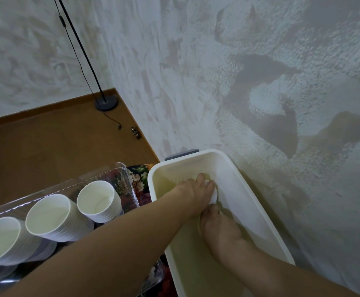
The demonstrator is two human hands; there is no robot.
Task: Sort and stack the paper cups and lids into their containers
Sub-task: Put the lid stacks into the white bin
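— How far along would you say they are?

— Well on, I'd judge. Three stacks of paper cups (52,217) already lie nested in the clear tray (119,171) on the left, mouths tipped toward us. Both hands are down inside the white bin (258,202) now, working on something white (213,195) that I take for lids (only a sliver shows between the fingers, so I can't swear to it).

— What are the hands doing exactly?

— The left hand (196,194) reaches across from the tray side, fingers curled over that white piece at the far end of the bin. The right hand (219,228) comes in from the near side, fingertips bent down against its lower edge. Both look clamped on it, pressing it toward the bin's floor.

— Anything left to sort?

— I see no loose cups or lids lying about, though the forearms hide much of the near table. It may be the last batch.

— Room to move?

— Tight on the right: the bin stands just beside the wall (282,71). The tray sits close on its left, with a strip of flowered cloth (139,181) between them. Lifting straight up is the free way out; the bin's rim is the edge to mind.
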